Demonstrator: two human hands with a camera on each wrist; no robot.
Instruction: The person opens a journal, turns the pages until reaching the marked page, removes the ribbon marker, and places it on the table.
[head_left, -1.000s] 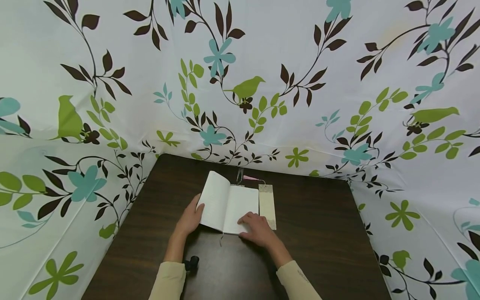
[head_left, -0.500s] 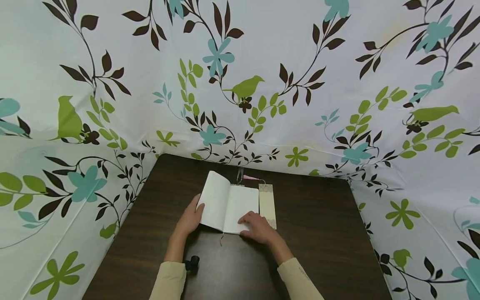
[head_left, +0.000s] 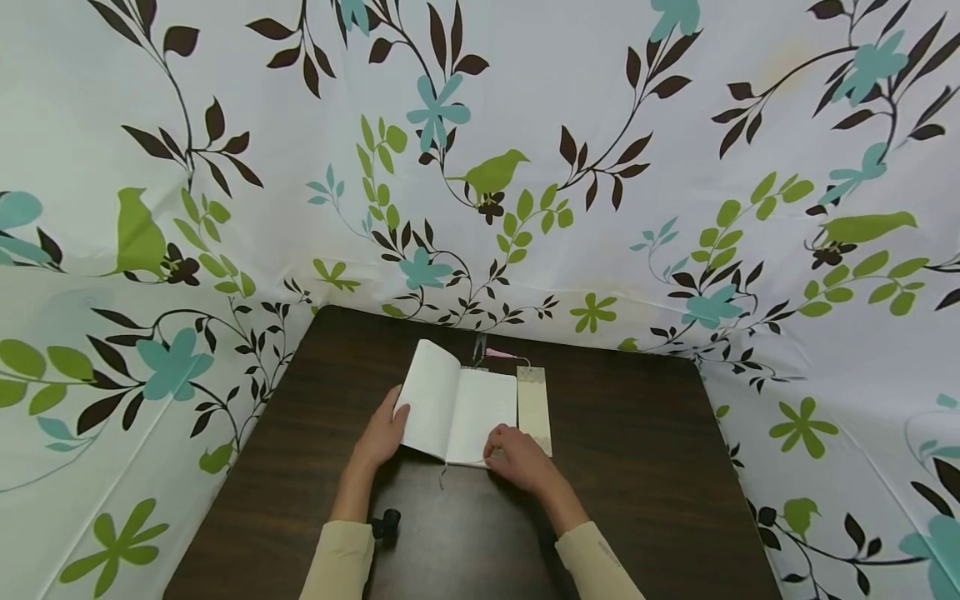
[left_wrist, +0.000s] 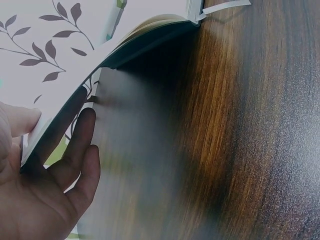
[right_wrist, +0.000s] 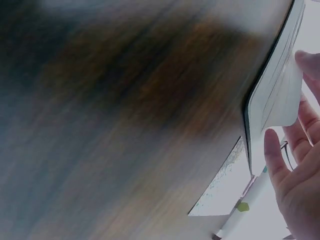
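Note:
An open notebook (head_left: 483, 408) with white pages lies on the dark wooden table, its left side raised at a slant. My left hand (head_left: 381, 433) holds that raised side, thumb over the pages and fingers under the dark cover (left_wrist: 155, 42). At the lower corner of the right side, my right hand (head_left: 519, 458) pinches a page (right_wrist: 287, 102), which bends up from those beneath it. A thin ribbon marker (head_left: 442, 477) hangs from the bottom of the spine. Just right of the notebook lies a pale bookmark (head_left: 533, 408) with a pink tassel (head_left: 500, 355).
A grey looped object (head_left: 480, 348), too small to identify, lies behind the notebook. Below my left wrist is a small black object (head_left: 387, 523), apparently strapped there. A patterned cloth (head_left: 525, 200) hangs along the table's back edge and sides.
My right hand has drawn its fingers in from the page to its lower right corner, and they are more curled now. The left hand and notebook stay as they were.

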